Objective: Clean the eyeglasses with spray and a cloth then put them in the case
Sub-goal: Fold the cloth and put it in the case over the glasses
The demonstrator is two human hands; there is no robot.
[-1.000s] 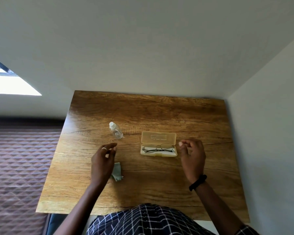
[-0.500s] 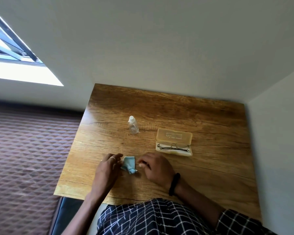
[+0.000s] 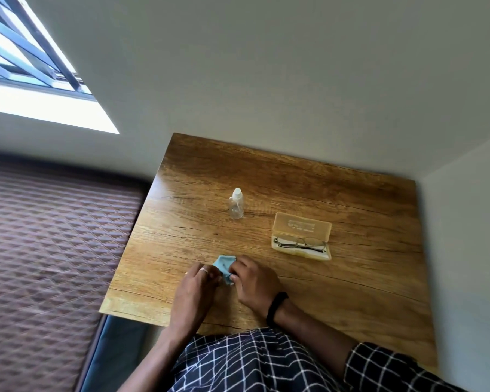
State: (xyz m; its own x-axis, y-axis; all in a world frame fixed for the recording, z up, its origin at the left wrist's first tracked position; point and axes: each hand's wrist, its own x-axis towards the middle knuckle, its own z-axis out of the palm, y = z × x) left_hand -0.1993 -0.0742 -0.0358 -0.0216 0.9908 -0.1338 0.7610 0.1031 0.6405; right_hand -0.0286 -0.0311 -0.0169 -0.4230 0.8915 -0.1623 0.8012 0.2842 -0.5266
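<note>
A small light blue cloth (image 3: 223,263) lies near the front of the wooden table (image 3: 351,292), pinched between both hands. My left hand (image 3: 194,290) grips its left side and my right hand (image 3: 255,281) grips its right side. The eyeglasses (image 3: 300,243) lie folded inside an open, pale yellow case (image 3: 301,230) to the right, its lid tilted back. A clear spray bottle (image 3: 236,204) with a white cap stands upright behind the hands.
White walls close in behind and to the right of the table. A quilted brown surface (image 3: 48,250) sits off the table's left edge, below a window (image 3: 31,80). A black band circles my right wrist.
My right hand came over from beside the case to the cloth. Both hands now hold the cloth, which has shifted slightly. The view turned leftward.
</note>
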